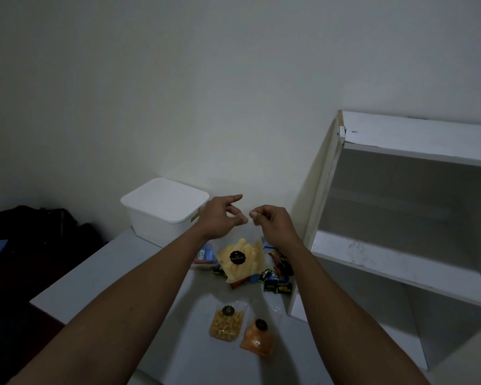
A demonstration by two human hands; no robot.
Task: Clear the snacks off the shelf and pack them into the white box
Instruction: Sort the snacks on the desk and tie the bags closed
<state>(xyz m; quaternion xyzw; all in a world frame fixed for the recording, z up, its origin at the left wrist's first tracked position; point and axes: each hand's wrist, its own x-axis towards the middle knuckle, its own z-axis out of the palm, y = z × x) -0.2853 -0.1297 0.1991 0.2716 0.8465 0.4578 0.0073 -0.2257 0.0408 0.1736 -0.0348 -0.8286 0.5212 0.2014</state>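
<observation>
Both hands hold up a clear bag of pale yellow stick snacks [240,258] by its top edge, above the table. My left hand [222,216] pinches the left corner with thumb and a finger, the forefinger pointing out. My right hand [270,220] pinches the right corner. The white box [161,211] stands behind my left hand with its lid on. Under the bag lie several small dark and coloured snack packets [275,280] and a blue packet [204,257]. Nearer me lie a bag of yellow nuggets [227,325] and a bag of orange snacks [257,340].
A white shelf unit [400,262] stands on the right, and the shelves I can see hold nothing. The grey table [100,276] ends at the left over a dark floor. A black bag [39,226] lies at far left. A pale wall rises behind.
</observation>
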